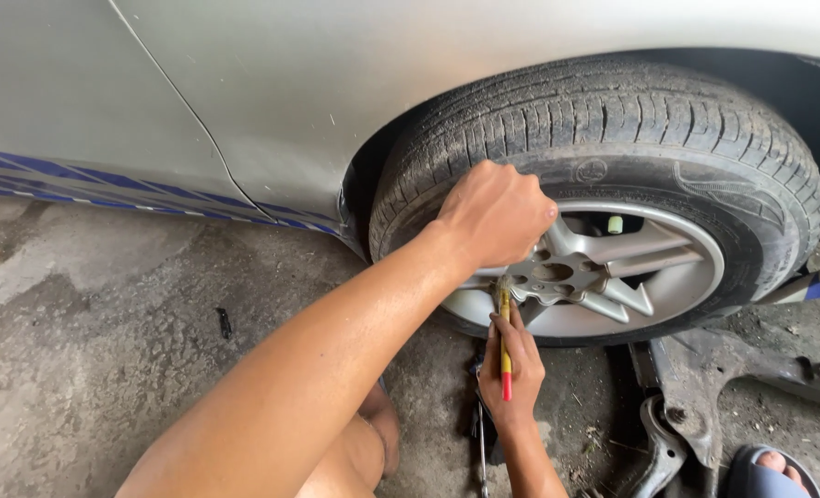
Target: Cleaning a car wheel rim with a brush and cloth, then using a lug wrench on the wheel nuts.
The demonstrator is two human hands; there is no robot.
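Silver alloy wheel (641,277): left hand (495,217) clenched at its 9 o'clock (grasp contents hidden); right hand (511,369) at 7 o'clock grasps a yellow-red tool (504,346).

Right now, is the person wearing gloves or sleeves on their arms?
No. Both arms are bare, with no sleeves, gloves, watch or rings visible. The left hand and right hand are uncovered, and both forearms look slim and long.

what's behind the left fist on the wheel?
The left hand covers the wheel's upper-left spokes and part of the tyre sidewall. Whatever it grips is hidden. Below it, the right hand holds a yellow-and-red tool up to the hub.
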